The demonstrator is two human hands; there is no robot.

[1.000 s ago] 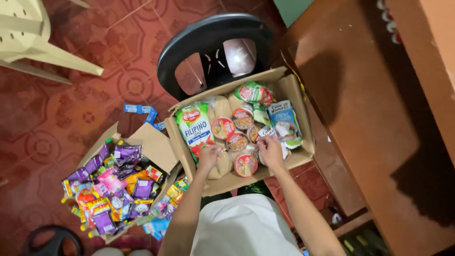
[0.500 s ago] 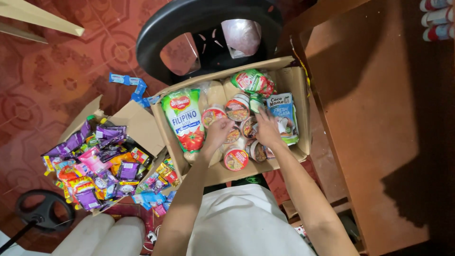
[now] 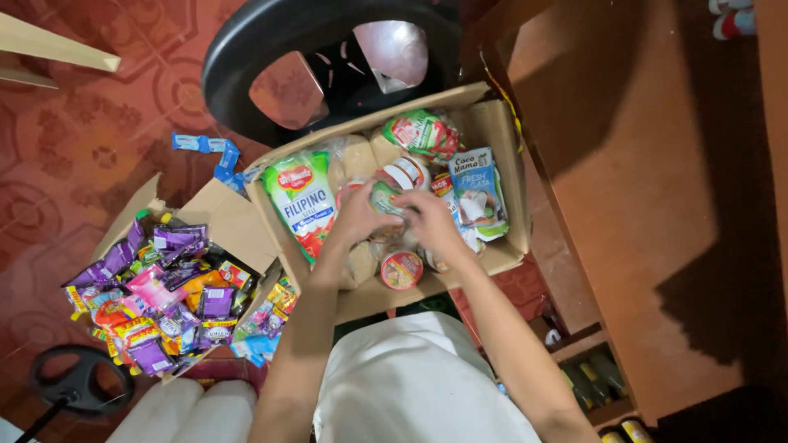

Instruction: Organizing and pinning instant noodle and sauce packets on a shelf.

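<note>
Both hands are inside an open cardboard box [image 3: 501, 131] that rests on a black plastic chair [image 3: 246, 57]. My left hand [image 3: 359, 215] and my right hand [image 3: 428, 220] close together around a small round can [image 3: 384, 199] in the middle of the box. More round cans, one with a red lid [image 3: 401, 270], lie just below the hands. A green and red sauce pouch [image 3: 302, 203] lies to the left of them. A blue carton [image 3: 478, 190] lies to the right, with a green and red pack [image 3: 423, 133] at the back.
A second open box [image 3: 234, 215] on the floor at the left holds several bright snack sachets [image 3: 164, 287]. Blue sachets [image 3: 209, 152] lie on the red patterned floor. A brown wooden cabinet [image 3: 648, 164] stands on the right. A black ring-shaped object [image 3: 82, 379] sits at the lower left.
The view has shifted so the box sits higher and closer. Both hands have drawn together over the cans in the middle of the box.
</note>
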